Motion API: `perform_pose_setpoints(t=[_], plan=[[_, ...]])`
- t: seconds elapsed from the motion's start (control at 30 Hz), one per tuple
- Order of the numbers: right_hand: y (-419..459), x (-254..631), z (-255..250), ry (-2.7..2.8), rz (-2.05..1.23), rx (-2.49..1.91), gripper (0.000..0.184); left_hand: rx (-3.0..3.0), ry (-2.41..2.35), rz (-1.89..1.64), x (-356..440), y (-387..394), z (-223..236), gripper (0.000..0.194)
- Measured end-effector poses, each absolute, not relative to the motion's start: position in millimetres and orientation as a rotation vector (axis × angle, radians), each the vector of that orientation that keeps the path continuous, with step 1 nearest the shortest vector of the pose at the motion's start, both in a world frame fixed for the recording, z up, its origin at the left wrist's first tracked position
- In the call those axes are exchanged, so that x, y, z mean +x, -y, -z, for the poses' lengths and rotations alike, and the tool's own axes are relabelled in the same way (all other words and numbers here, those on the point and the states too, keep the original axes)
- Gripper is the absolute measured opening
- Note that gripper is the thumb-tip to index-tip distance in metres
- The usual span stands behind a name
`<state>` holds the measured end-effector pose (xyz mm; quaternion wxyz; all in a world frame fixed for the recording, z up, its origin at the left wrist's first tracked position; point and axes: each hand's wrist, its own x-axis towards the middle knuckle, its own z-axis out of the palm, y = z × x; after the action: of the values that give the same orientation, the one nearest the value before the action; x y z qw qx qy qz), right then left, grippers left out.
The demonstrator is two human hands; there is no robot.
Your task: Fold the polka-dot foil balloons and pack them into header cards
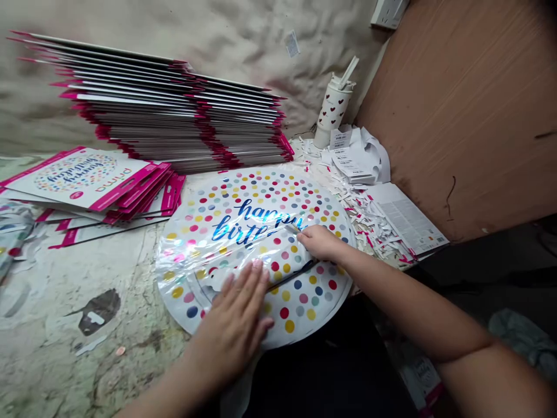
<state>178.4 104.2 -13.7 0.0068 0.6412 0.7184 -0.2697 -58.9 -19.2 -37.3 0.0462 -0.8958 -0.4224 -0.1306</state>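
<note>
A flat, round foil balloon, white with coloured dots and blue "happy birthday" lettering, lies at the table's front edge. Across its middle runs a partly folded, shiny layer, with a dark gap along the near side of the fold. My left hand presses on the balloon's near left part, fingers stretched out. At the right end of the fold, my right hand is closed, pinching the foil balloon. A thin, pale tip shows by its fingertips; what it belongs to is unclear.
Behind stands a tall stack of pink-edged card packets. More printed packets lie left. Back right are a white tumbler with hearts, a label strip, paper scraps and a printed card, beside a brown panel.
</note>
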Motion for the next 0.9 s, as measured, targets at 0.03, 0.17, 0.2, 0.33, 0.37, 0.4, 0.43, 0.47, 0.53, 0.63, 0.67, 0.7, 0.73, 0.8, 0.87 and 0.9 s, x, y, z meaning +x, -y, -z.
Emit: perform_pose_setpoints(t=[0.03,0.17,0.2,0.33,0.37,0.4,0.43,0.47,0.53,0.63,0.67,0.7,0.73,0.8,0.87,0.9], plan=[[-98,177,14,-2.267,0.770,2.049,0.029,-2.773,1.247,0.379,-46,22,44,0.071],[-70,162,30,-2.861,0.344,1.829,0.040,-2.848,1.301,0.298,-34,24,67,0.069],[-66,158,36,-3.018,0.303,1.622,0.044,-2.860,1.306,0.281,-36,24,69,0.069],[-72,163,51,-2.884,0.483,1.429,0.063,-2.869,1.310,0.213,-42,21,65,0.068],[-76,170,50,-2.786,0.502,1.537,0.067,-2.870,1.321,0.196,-42,21,63,0.068],[-79,179,48,-2.731,0.498,1.609,0.071,-2.871,1.329,0.185,-41,21,62,0.068],[-81,187,45,-2.736,0.478,1.617,0.074,-2.872,1.328,0.183,-41,21,61,0.068],[-80,195,42,-2.800,0.445,1.544,0.074,-2.873,1.317,0.186,-41,21,61,0.068],[-75,207,38,-3.003,0.322,1.250,0.064,-2.879,1.284,0.189,-41,21,60,0.069],[-64,211,37,-3.159,0.015,1.064,0.039,-2.898,1.274,0.165,-38,18,55,0.066],[-60,210,36,-3.179,-0.090,1.098,0.033,-2.894,1.287,0.158,-35,16,52,0.065],[-55,207,34,-3.207,-0.176,1.118,0.029,-2.874,1.318,0.151,-32,13,48,0.063],[-50,203,31,-3.259,-0.237,1.091,0.027,-2.839,1.363,0.139,-28,11,44,0.059],[-36,198,23,-3.423,-0.262,0.901,0.024,-2.764,1.473,0.089,-21,4,35,0.044],[-23,200,17,-3.593,-0.180,0.762,0.022,-2.733,1.571,0.053,-21,-1,32,0.035],[-19,204,17,-3.652,-0.100,0.831,0.028,-2.746,1.599,0.065,-23,-4,32,0.039]])
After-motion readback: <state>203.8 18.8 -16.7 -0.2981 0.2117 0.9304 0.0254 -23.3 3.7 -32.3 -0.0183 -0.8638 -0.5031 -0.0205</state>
